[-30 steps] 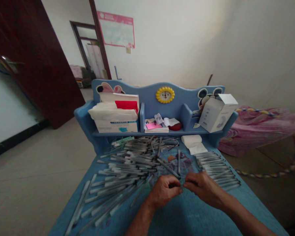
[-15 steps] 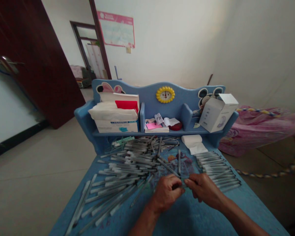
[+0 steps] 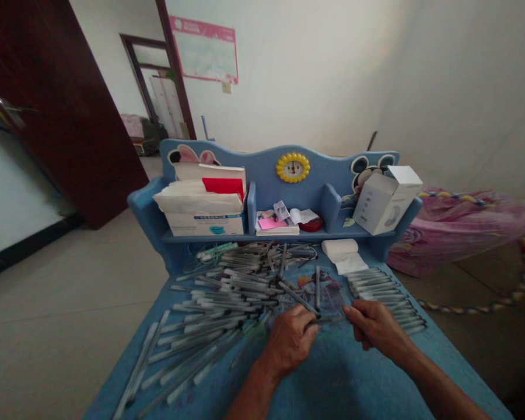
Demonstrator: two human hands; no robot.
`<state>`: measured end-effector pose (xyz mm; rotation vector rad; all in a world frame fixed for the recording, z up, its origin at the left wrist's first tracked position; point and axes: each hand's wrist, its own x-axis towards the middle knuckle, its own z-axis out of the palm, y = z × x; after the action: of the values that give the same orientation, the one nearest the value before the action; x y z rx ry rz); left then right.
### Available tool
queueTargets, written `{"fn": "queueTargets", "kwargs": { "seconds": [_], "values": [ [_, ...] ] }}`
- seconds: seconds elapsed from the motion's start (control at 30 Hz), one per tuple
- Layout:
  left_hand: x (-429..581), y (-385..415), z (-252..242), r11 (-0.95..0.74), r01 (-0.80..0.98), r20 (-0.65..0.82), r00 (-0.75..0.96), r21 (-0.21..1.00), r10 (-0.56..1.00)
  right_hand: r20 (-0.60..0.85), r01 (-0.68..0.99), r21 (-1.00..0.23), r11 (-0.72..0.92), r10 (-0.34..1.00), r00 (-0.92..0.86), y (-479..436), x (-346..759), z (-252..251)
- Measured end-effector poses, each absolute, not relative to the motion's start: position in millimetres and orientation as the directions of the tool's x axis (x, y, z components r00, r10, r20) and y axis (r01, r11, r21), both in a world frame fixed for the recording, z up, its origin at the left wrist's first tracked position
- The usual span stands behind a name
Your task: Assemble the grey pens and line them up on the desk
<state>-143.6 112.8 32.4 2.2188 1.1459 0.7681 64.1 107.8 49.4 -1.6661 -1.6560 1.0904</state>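
Two bare hands work above a blue tabletop [image 3: 345,379], with one slender grey tube [image 3: 331,319] bridging the gap between them, lying nearly level. The left hand [image 3: 292,339] has its grip closed, thumb against curled fingers, at the tube's left end; the right hand [image 3: 371,322] pinches the right end between thumb and forefinger, its other fingers folded under. Whether the tube is one piece or two parts cannot be told at this size. Just beyond it on the far side lie two loose tubes, one slanting [image 3: 300,299] close to the left fingers, the other pointing away [image 3: 318,287]. A thick, uneven heap of similar tubes [image 3: 221,312] covers the left side, while a neater row [image 3: 389,300] lines the right, near a white paper roll [image 3: 341,249]. The likely hazards are small: a pull off the tube's line could bend it or let an end slip from the narrow right pinch, the left knuckles could nudge the slanting tube beside them, and a wide swing of the right wrist could knock the row askew.
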Motion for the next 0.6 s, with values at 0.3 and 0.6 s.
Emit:
{"fn": "queueTargets", "kwargs": {
  "seconds": [0.3, 0.6],
  "values": [
    [-137, 113, 25, -0.566, 0.542, 0.274, 0.527, 0.622, 0.805, -0.300, 0.487, -0.835, -0.255, 0.954, -0.017, 104, 75, 26],
    [-131, 113, 34, -0.431, 0.497, 0.126, 0.535, 0.753, 0.836, 0.256, 0.877, -0.365, 0.312, 0.939, -0.227, 83, 68, 44]
  ]
}}
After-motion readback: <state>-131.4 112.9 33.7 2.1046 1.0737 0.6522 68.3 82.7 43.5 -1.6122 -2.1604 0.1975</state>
